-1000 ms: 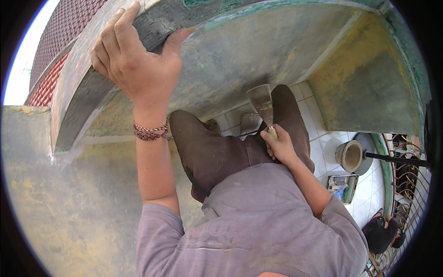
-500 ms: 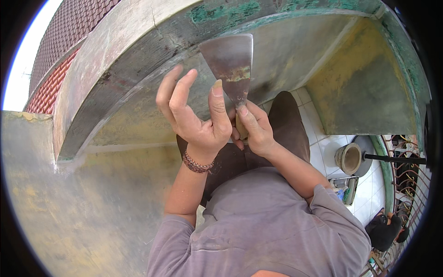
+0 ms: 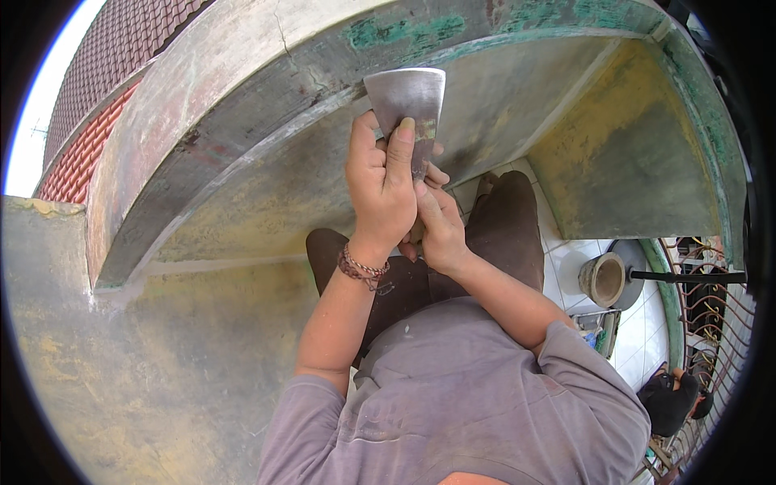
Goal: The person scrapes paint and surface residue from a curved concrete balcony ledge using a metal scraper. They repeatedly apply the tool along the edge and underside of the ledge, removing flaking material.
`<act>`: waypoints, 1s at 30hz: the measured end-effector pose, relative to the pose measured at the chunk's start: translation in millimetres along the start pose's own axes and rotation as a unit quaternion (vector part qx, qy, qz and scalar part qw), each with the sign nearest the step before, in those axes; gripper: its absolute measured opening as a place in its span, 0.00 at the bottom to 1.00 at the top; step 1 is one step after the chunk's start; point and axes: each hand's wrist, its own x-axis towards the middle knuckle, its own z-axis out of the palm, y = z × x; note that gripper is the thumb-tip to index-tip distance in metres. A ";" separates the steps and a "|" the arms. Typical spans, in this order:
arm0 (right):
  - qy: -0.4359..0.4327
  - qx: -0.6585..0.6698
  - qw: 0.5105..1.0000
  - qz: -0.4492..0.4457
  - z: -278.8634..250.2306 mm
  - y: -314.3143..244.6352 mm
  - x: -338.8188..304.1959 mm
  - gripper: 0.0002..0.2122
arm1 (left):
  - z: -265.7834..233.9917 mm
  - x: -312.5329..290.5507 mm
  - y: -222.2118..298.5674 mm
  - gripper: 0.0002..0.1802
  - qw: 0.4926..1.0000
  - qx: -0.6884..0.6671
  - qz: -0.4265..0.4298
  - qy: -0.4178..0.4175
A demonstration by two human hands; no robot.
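Note:
A wide putty knife (image 3: 406,93) points blade-up in front of my chest, its metal marked with brownish and yellowish stains toward the neck. My left hand (image 3: 383,194), a braided bracelet at its wrist, is closed on the blade, thumb lying along the near face and fingers behind. Lower down, my right hand (image 3: 443,233) grips the handle, its thumb near the neck. Most of the handle is hidden by my hands.
A curved grey concrete ledge (image 3: 242,137) with green paint patches arches ahead. Stained walls (image 3: 202,356) stand left and right. At right are a round pot (image 3: 602,279), a tray (image 3: 598,330) on white tiles, a metal fence (image 3: 719,323) and a person in black (image 3: 669,402).
My left hand, open with fingers spread beside the putty knife before, has moved right and closed on its blade. My right hand keeps its grip on the handle.

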 end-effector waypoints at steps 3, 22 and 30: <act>-0.027 0.011 0.999 -0.012 0.4 -6.4 4.6 0.21 | 5.3 6.7 13.9 0.14 1.000 -0.024 0.011 0.000; 0.026 -0.156 0.987 -0.005 -29.0 -24.8 -11.9 0.18 | 21.8 4.8 2.3 0.12 0.995 -0.091 -0.039 0.005; 0.000 -0.338 0.938 -0.070 -82.9 -111.3 -18.3 0.20 | 51.7 22.1 -2.8 0.13 0.956 -0.277 -0.083 -0.050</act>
